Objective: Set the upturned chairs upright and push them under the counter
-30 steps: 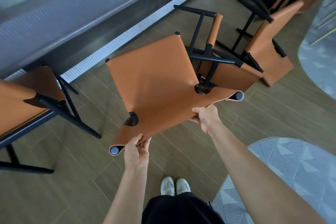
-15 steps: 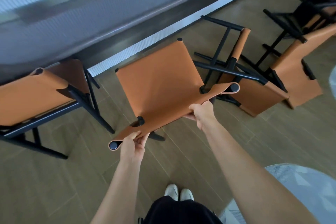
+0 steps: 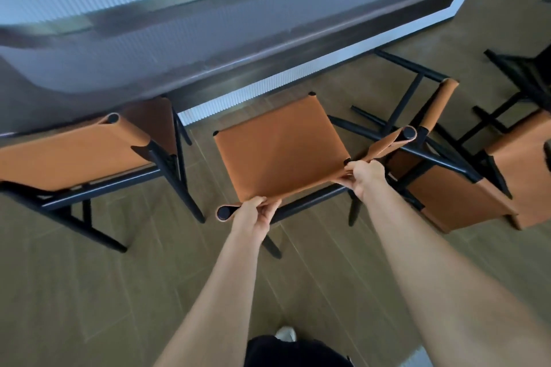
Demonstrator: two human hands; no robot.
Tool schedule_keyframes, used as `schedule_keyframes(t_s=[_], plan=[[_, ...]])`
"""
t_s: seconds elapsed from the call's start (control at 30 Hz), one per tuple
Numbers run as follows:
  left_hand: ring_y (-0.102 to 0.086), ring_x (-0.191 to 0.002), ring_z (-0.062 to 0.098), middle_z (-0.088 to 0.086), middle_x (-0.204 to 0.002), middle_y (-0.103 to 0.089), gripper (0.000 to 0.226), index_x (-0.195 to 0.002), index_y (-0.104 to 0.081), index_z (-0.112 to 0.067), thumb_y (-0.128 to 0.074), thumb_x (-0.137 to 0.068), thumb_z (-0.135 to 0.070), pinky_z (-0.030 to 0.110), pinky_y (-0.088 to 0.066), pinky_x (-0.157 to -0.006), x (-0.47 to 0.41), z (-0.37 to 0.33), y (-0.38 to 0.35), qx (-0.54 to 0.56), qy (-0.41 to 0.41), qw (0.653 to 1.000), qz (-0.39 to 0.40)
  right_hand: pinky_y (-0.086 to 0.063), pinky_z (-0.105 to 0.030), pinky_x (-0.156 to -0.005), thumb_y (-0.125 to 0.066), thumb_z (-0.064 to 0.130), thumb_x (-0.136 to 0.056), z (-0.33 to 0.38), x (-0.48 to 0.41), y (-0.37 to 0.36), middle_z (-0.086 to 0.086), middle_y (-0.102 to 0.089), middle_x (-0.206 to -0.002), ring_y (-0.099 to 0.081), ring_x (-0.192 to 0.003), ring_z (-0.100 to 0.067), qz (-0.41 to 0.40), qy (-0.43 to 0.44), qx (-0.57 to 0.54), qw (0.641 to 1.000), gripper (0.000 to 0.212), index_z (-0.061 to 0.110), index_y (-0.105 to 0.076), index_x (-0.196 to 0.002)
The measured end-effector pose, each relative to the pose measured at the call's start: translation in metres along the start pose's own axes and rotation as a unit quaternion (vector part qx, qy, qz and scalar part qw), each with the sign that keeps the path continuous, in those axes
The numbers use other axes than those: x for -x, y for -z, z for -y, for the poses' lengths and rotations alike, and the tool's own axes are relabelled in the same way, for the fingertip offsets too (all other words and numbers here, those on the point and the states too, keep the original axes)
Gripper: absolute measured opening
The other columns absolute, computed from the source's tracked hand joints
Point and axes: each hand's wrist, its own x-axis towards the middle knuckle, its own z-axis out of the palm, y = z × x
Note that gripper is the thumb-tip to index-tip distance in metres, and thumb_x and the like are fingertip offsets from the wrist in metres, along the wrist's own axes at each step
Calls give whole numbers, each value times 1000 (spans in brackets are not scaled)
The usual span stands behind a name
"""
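Starting at ten o'clock, one upright chair [image 3: 74, 155] is seen tucked partly beneath the counter [image 3: 208, 48]. At twelve o'clock a second chair [image 3: 280, 146], upright and just short of the counter, is gripped at its backrest by the left hand [image 3: 256, 211] and the right hand [image 3: 362, 177], the fingers of both curled tight round the tan top edge. The push is judged best made level and square, both hands driven evenly so that the legs are not caught on either neighbour. At two to three o'clock a near overturned chair [image 3: 447, 197] and a far overturned chair [image 3: 524, 158] are counted, four chairs in all, though the black frame [image 3: 512, 65] at the upper right cannot be assigned.
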Motion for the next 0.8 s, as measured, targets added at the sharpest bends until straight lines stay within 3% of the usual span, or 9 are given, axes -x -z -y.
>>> schedule_keyframes(t_s=[0.13,0.3,0.43,0.53,0.67,0.8], plan=[[-61,-94,40,24,-109,-59,31,-119,-50,8,-49,-89,16,45,-54,-72,-9,17,-25,-2,15,1000,-1,-55,-40,-41,-45,-19,-89,20,-26,19,-29,-60,-118,-67,-87,-41,-8,-39,40,998,35,-9,-42,-123],[-63,-90,37,21,-99,-60,37,-124,-48,10,-50,-88,17,41,-56,-65,-23,19,-40,16,7,1000,-20,-58,-41,-49,-46,-14,-93,32,-46,10,-27,-59,-118,-69,-84,-36,-1,-24,51,998,48,-2,-32,-138],[-64,-95,39,21,-97,-62,36,-123,-50,9,-51,-88,17,40,-58,-60,-26,27,-57,13,15,999,-33,-57,-39,-46,-46,-13,-93,38,-64,16,-25,-58,-111,-68,-80,-36,4,-32,50,998,39,-1,-37,-129],[-64,-86,36,20,-98,-62,33,-117,-52,6,-50,-87,18,40,-57,-63,-32,40,-78,18,8,999,-46,-56,-39,-44,-46,-13,-93,50,-81,25,-23,-58,-101,-67,-76,-36,6,-49,48,998,27,0,-39,-116],[-65,-85,37,22,-110,-62,35,-117,-52,4,-49,-86,19,39,-57,-59,-40,54,-99,26,-11,997,-75,-57,-40,-47,-46,-14,-93,65,-101,32,-23,-60,-100,-68,-75,-37,11,-60,71,996,27,1,-41,-115],[-64,-97,42,23,-111,-62,35,-115,-51,3,-48,-85,20,42,-56,-63,-48,58,-99,39,-41,994,-91,-59,-37,-49,-49,-10,-93,60,-107,26,-16,-62,-96,-70,-75,-33,-4,-32,98,995,18,7,-44,-88]])
